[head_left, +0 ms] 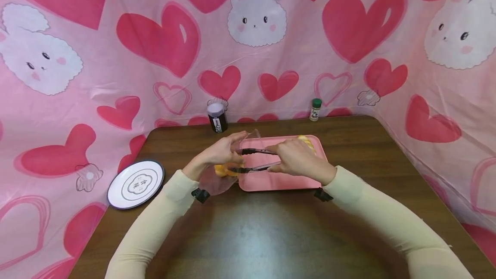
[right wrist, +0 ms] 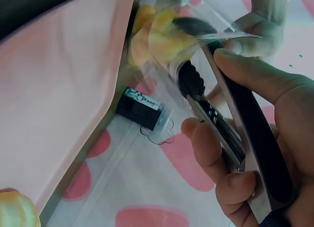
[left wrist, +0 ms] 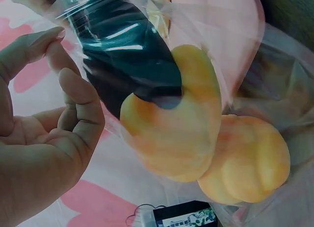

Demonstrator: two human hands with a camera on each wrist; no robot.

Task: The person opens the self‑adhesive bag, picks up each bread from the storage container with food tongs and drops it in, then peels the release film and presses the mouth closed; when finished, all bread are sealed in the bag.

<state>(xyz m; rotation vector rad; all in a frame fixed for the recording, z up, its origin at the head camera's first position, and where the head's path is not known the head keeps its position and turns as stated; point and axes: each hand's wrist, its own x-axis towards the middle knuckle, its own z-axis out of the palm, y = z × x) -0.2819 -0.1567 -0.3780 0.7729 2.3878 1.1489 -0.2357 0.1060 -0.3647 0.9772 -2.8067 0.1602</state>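
Observation:
My left hand (head_left: 220, 152) pinches the edge of a clear plastic bag (head_left: 217, 185) beside the pink tray's left end. Inside the bag are yellow-orange bread rolls (left wrist: 250, 158), two of them visible in the left wrist view. With curled fingers, my right hand (head_left: 297, 158) grips black and silver tongs (right wrist: 238, 109) over the tray. The tongs' arms stand spread, and a dark tip overlaps one roll (left wrist: 196, 129) at the bag's mouth. Another twisted bread (head_left: 307, 142) lies at the back right of the pink tray (head_left: 279, 181).
A white dark-rimmed plate (head_left: 125, 188) lies at the table's left edge. At the back stand a black jar with a pale lid (head_left: 218, 120) and a green-capped shaker (head_left: 315, 110). Patterned pink cloth hangs behind the brown table (head_left: 248, 236).

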